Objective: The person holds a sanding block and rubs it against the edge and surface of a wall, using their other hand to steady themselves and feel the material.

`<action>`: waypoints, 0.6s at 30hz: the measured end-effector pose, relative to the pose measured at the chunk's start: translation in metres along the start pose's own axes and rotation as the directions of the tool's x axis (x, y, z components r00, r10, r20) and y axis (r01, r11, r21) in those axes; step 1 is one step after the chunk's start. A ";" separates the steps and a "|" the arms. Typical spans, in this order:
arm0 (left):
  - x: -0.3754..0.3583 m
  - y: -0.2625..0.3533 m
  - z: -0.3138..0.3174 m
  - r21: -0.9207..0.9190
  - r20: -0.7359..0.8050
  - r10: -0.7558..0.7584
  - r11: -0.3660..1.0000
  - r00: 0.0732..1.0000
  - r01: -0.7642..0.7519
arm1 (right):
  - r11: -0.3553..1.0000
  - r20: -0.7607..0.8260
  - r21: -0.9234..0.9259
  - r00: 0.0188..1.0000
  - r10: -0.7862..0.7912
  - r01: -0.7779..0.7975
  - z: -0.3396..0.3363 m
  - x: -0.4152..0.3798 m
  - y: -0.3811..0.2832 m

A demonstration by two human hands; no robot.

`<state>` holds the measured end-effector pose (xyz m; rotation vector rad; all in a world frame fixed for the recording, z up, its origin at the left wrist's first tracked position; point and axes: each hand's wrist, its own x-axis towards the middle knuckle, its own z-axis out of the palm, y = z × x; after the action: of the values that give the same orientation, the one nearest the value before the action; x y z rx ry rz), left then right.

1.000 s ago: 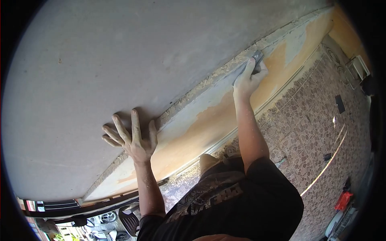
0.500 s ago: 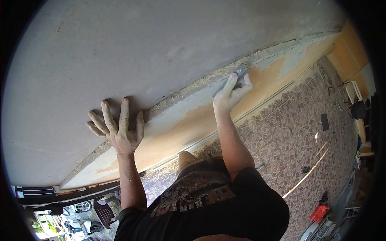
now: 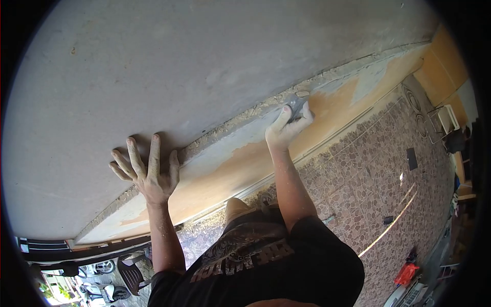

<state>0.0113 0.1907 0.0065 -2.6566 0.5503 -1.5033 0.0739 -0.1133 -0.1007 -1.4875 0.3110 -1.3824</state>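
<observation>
My left hand, dusty and with fingers spread, lies flat on the grey wall. Its thumb rests near the rough, crumbly ledge that crosses the wall on a slant. Further right, my right hand is closed round a flat dark-grey scraper, thumb on top. The scraper's end is right at the ledge, by a small pale flake. Beneath the ledge runs a band of wall with patchy orange and pale paint.
Below lies a stone-patterned floor, with pale dust and scrapings near the wall's foot. A dark chair and parked motorbikes are at lower left. A red bag lies at lower right, a white-topped stool at far right.
My right hand and the scraper have moved slightly down and left along the ledge, the scraper turning. My left hand stays flat on the wall, slightly lower in view.
</observation>
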 end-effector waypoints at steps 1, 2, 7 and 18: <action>-0.001 0.000 -0.001 0.003 0.013 -0.010 1.000 1.000 0.010 | 0.995 -0.110 -0.061 0.990 -0.083 0.076 0.002 0.002 0.017; 0.002 0.001 0.001 0.007 -0.005 -0.002 1.000 1.000 0.002 | 0.995 -0.125 -0.050 0.988 -0.089 0.083 0.000 0.006 0.031; 0.001 0.004 0.000 0.022 -0.030 0.002 1.000 1.000 -0.002 | 0.874 0.075 0.211 0.899 0.432 -0.437 -0.009 -0.033 0.019; 0.002 0.002 0.000 0.013 -0.125 0.025 1.000 0.992 -0.024 | 0.969 -0.139 0.058 0.959 0.248 -0.242 0.000 0.023 -0.003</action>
<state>0.0118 0.1882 0.0073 -2.5500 0.5768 -1.6691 0.0792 -0.1294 -0.0848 -1.2704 0.5386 -1.2909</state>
